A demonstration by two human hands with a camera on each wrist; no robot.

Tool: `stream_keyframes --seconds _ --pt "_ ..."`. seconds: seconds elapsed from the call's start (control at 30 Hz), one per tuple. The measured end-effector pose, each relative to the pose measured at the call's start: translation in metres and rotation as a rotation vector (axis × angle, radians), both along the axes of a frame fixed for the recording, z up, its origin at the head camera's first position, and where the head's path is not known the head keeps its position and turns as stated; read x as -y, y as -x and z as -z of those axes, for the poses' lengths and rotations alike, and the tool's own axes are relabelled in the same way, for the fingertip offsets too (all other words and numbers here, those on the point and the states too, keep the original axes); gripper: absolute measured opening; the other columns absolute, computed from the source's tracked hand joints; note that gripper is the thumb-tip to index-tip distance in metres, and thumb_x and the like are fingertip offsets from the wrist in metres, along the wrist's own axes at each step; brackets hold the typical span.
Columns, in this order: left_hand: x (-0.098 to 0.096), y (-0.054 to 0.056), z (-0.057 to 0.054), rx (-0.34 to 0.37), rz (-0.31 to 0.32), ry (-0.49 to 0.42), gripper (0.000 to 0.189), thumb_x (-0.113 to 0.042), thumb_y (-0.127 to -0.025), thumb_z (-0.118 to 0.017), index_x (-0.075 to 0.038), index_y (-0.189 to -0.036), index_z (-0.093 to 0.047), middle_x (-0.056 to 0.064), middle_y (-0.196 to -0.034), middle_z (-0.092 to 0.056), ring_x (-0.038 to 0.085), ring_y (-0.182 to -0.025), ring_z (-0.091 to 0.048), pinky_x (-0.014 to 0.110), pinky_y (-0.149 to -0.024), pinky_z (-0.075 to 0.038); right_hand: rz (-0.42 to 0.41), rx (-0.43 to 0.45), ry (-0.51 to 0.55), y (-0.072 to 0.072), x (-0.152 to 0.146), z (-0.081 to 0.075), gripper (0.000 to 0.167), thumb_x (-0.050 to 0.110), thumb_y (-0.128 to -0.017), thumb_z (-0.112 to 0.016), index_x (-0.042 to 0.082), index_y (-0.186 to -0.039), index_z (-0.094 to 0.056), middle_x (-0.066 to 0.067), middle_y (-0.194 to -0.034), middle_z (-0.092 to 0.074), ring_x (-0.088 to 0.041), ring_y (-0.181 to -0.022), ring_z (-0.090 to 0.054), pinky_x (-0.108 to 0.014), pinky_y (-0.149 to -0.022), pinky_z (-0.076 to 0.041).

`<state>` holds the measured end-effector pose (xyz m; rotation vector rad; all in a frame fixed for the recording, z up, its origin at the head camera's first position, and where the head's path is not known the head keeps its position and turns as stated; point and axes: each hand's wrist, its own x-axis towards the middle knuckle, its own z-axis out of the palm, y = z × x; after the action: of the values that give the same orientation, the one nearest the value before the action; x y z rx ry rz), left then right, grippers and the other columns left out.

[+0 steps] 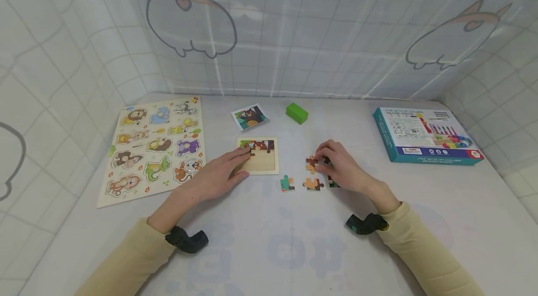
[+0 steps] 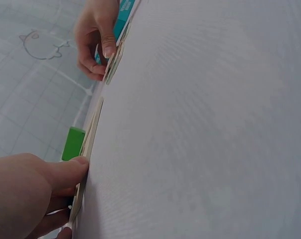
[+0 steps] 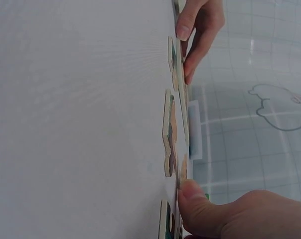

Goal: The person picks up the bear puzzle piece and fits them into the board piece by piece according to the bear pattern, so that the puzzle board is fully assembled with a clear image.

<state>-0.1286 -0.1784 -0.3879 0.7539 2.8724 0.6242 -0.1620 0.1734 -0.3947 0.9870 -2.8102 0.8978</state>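
At the left side of a small wooden puzzle tray [image 1: 265, 165], my left hand [image 1: 218, 172] holds on, thumb at the near corner and fingertips over the edge. The tray's upper part shows a bear picture; its lower part is bare wood. My right hand [image 1: 342, 167] pinches an orange-brown puzzle piece [image 1: 311, 164] on the table, among dark pieces partly hidden under the hand. Nearer me lie a teal puzzle piece [image 1: 287, 184] and an orange-and-brown one [image 1: 313, 184]. In the right wrist view, the right thumb [image 3: 193, 191] touches the pieces' edge.
A large animal puzzle board [image 1: 155, 146] lies at the left. Behind the tray are a bear picture card [image 1: 250, 116] and a green block [image 1: 297, 113]. A boxed bead set [image 1: 426, 135] lies at the right. A tile-patterned cloth wall [image 1: 286, 53] rises behind the table.
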Motion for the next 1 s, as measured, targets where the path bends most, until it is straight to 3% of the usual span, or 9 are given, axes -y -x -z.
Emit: stream_keyframes --seconds 0.53,1.0 --pt "0.000 0.000 0.001 0.017 -0.003 -0.002 0.056 -0.035 -0.103 -0.054 -0.007 -0.151 -0.043 0.011 -0.163 -0.031 0.032 -0.149 -0.030 0.050 -0.119 -0.032 0.022 0.053 -0.005 -0.003 0.006 -0.005 0.016 0.004 -0.097 -0.063 -0.001 -0.112 -0.058 -0.012 -0.114 -0.055 -0.029 -0.108 -0.048 -0.044 -0.092 -0.047" --pt "0.001 0.000 0.003 0.009 -0.009 -0.002 0.055 -0.036 -0.103 -0.054 -0.006 -0.150 -0.045 0.011 -0.162 -0.033 0.032 -0.148 -0.032 0.049 -0.119 -0.032 -0.011 0.043 -0.010 -0.001 0.044 -0.015 0.021 0.008 -0.099 -0.061 -0.002 -0.116 -0.055 -0.015 -0.116 -0.056 -0.033 -0.111 -0.050 -0.044 -0.094 -0.048"
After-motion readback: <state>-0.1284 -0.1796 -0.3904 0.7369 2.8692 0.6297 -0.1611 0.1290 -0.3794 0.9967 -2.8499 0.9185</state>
